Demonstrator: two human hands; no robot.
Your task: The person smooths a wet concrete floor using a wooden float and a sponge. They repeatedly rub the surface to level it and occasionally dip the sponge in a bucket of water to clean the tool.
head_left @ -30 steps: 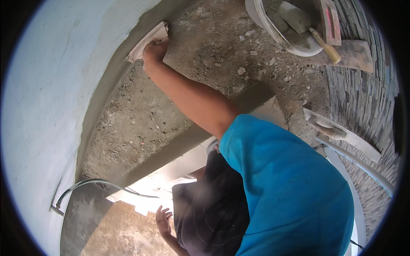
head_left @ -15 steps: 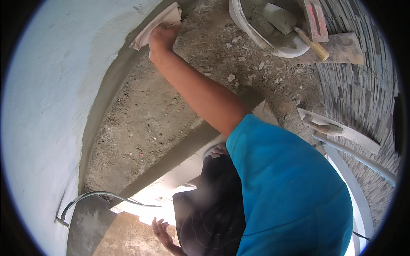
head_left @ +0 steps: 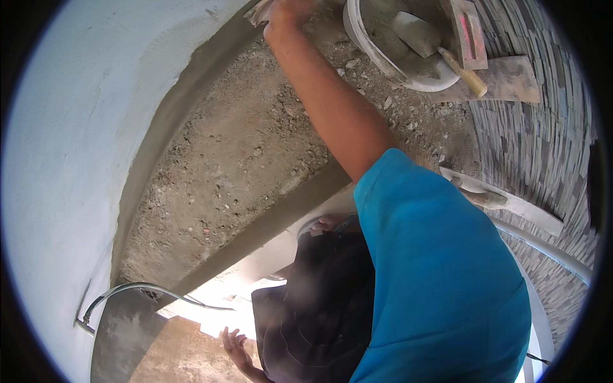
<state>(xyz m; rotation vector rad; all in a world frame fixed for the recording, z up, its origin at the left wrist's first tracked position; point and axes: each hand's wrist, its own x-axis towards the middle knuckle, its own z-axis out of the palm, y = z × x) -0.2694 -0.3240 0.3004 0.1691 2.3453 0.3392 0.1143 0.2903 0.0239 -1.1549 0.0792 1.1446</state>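
My right arm reaches to the far edge of the view, where my right hand (head_left: 287, 14) is closed on a pale, flat plastering float (head_left: 259, 13). Only part of the float shows; the upper edge cuts off the rest. It is at the band of smooth grey mortar (head_left: 167, 108) along the foot of the pale wall (head_left: 83, 127). Low in the view, my left hand (head_left: 236, 348) hangs beside my dark trousers, its fingers apart and nothing in them.
At the far right, a white bucket (head_left: 440, 82) of grey mortar holds a trowel (head_left: 418, 33). Beside it are a hand float (head_left: 469, 35) and a flat board (head_left: 520, 80). A long float (head_left: 511, 202) and pipe (head_left: 549, 249) lie by the stone-clad wall. A hose (head_left: 140, 285) leaves the left wall.
My right hand has slid the float forward and to the right along the wall's foot, partly out of view. My left hand stays low, about where it was.
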